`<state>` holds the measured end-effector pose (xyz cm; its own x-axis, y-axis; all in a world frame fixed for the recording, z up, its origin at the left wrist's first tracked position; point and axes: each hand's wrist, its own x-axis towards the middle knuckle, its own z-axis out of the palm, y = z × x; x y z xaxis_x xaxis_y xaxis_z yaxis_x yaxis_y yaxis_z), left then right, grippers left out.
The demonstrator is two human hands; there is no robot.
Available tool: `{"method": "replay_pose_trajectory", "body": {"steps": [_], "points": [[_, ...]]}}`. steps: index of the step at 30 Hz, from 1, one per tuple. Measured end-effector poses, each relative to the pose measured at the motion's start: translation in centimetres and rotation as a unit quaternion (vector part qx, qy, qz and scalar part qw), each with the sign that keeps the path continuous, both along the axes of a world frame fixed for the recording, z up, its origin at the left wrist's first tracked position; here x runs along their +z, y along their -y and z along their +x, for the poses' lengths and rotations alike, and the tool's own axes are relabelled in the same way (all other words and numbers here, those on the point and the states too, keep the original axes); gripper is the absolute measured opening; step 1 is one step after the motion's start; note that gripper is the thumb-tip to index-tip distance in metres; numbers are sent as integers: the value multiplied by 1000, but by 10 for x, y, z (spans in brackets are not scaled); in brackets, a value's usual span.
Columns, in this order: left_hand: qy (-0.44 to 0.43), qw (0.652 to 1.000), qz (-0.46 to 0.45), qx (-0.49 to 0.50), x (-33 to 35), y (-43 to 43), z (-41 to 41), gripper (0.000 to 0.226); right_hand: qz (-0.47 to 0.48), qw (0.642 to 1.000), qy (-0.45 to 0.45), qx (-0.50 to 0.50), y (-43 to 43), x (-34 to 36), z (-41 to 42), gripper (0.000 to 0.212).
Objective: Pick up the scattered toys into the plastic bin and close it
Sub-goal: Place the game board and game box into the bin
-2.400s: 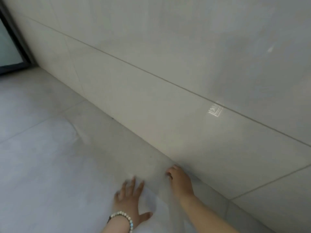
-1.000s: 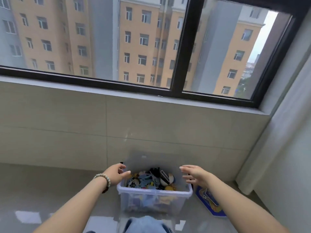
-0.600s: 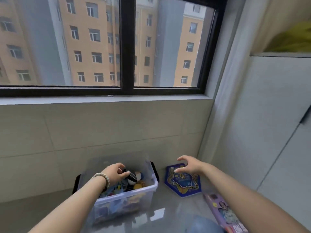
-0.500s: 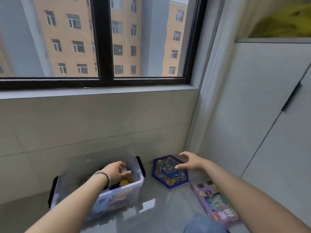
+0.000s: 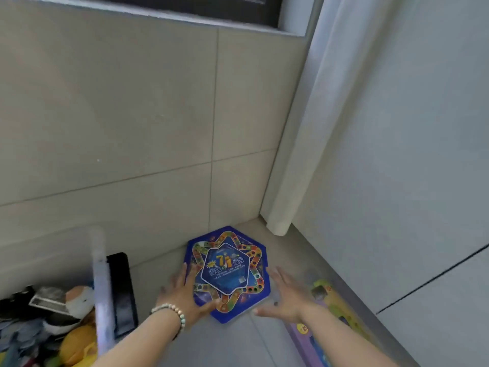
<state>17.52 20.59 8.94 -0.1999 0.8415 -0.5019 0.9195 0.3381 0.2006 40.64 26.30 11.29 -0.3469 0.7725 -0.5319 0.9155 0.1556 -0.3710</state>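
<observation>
Nearest, at the floor's near-left edge, the clear plastic bin (image 5: 101, 287) stands open, with soft toys heaped inside. Along the near right, a flat purple-and-yellow game box (image 5: 322, 292) lies partly under the right forearm. Just beyond, the left grip (image 5: 182, 295) and right grip (image 5: 287, 298) are both spread, fingers straight, bracketing the blue hexagonal board-game box (image 5: 228, 274). The left touches its left edge; the right seems to reach its right edge, though blur hides the contact. The box lies flat on the floor near the far corner, below the white curtain (image 5: 299, 154). It looks light, stiff and glossy — likely cardboard — so fingertips should hook under opposite edges; squeezing the sides alone might slip.
</observation>
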Motion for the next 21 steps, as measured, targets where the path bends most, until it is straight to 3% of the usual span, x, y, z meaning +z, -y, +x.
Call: {"method": "replay_pose_trajectory", "body": {"steps": [4, 9, 15, 18, 21], "points": [[-41, 998, -54, 6, -70, -34, -6, 109, -49, 998, 11, -24, -40, -74, 3, 138], [16, 991, -114, 63, -114, -53, -12, 112, -90, 995, -20, -32, -53, -126, 2, 135], [180, 963, -13, 202, -130, -56, -6, 101, -67, 982, -123, -130, -46, -156, 0, 102], [266, 921, 51, 279, -126, -53, -2, 90, -109, 926, -259, -250, -44, -148, -2, 83], [336, 835, 174, 398, -110, -53, 6, 64, -72, 823, -401, -397, -44, -144, -10, 39]]}}
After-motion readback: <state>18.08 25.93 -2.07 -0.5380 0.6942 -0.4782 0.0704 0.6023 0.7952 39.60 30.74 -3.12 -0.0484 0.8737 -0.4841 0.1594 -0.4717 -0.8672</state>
